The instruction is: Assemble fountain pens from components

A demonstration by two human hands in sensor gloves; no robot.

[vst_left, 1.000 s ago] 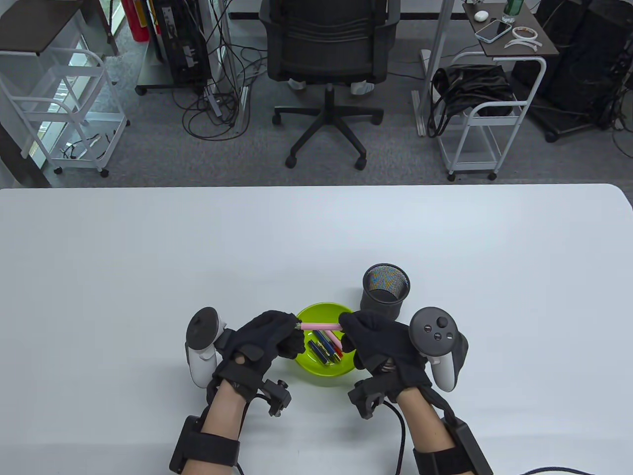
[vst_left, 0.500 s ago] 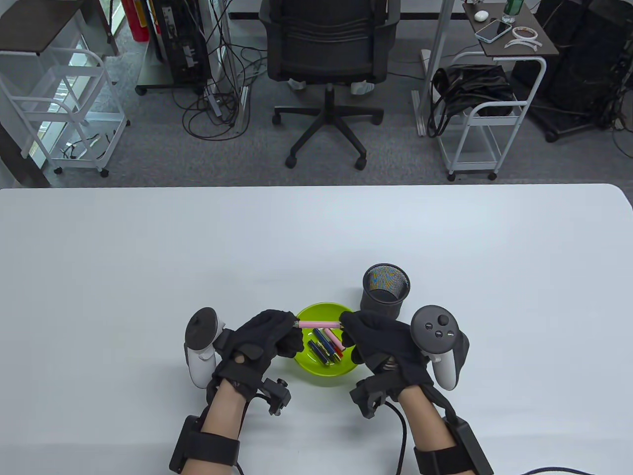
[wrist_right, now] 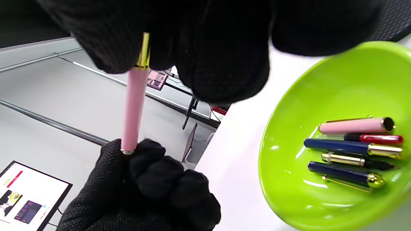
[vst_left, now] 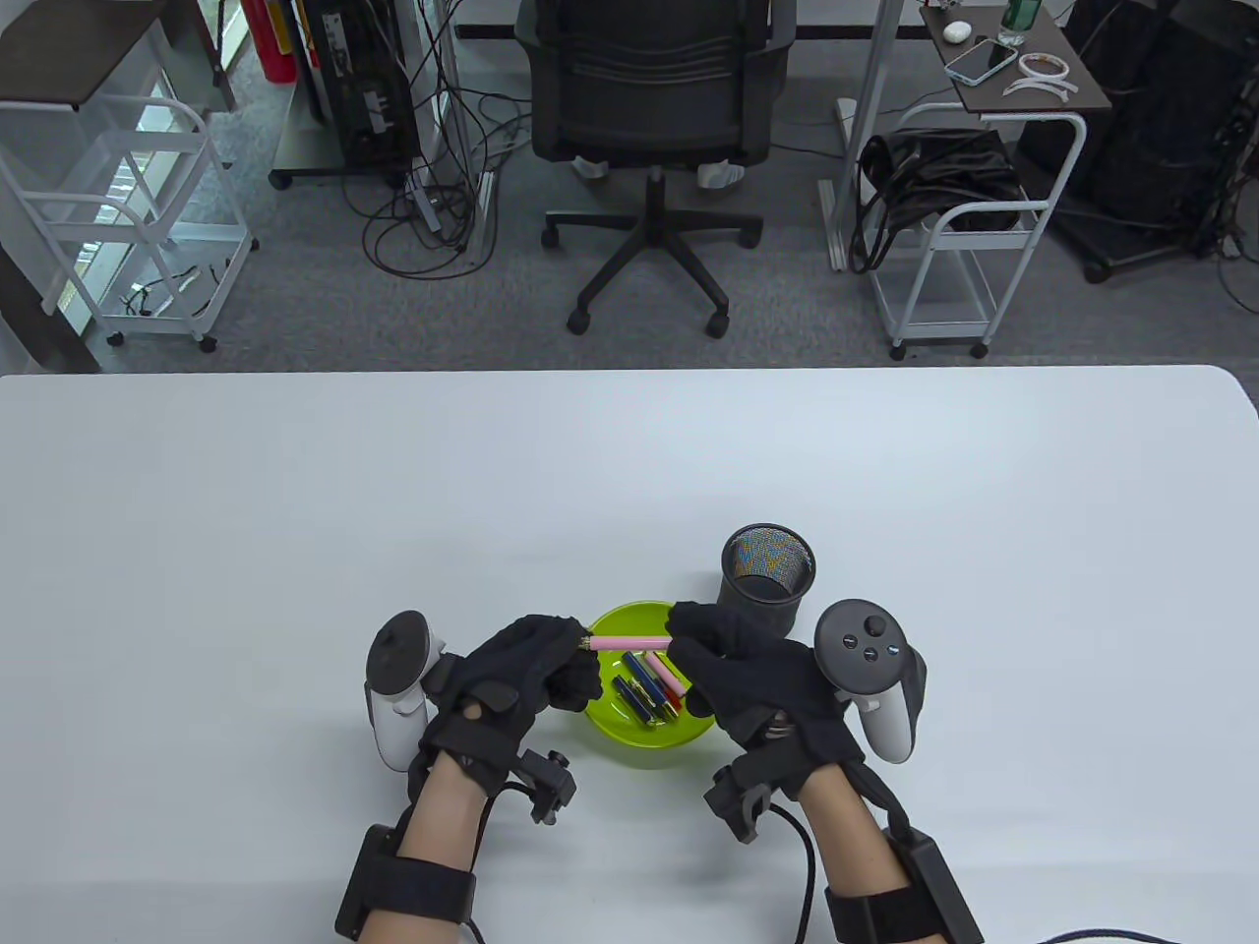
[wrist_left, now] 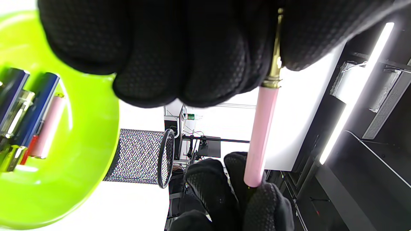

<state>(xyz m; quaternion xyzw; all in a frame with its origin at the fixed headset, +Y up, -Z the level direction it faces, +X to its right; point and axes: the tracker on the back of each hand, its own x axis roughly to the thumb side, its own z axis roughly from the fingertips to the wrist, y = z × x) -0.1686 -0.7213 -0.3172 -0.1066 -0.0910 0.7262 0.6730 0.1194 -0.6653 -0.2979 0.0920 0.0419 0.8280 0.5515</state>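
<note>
A pink pen barrel (vst_left: 629,643) with gold ends is held level above the far rim of the green bowl (vst_left: 644,742). My left hand (vst_left: 566,649) pinches its left end, and my right hand (vst_left: 689,629) pinches its right end. The barrel also shows in the left wrist view (wrist_left: 260,131) and the right wrist view (wrist_right: 133,109). In the bowl lie a pink cap (wrist_right: 353,125), a red part (wrist_right: 379,139), two dark blue parts (wrist_right: 350,147) and a gold-and-black nib section (wrist_right: 356,160).
A black mesh pen cup (vst_left: 768,580) stands just behind the bowl, close to my right hand. The white table (vst_left: 295,511) stretches wide to both sides. An office chair and carts stand beyond the far edge.
My right hand has shifted slightly left and away along the barrel. The visible length of pink barrel between the hands has shortened a little. The left hand has barely moved.
</note>
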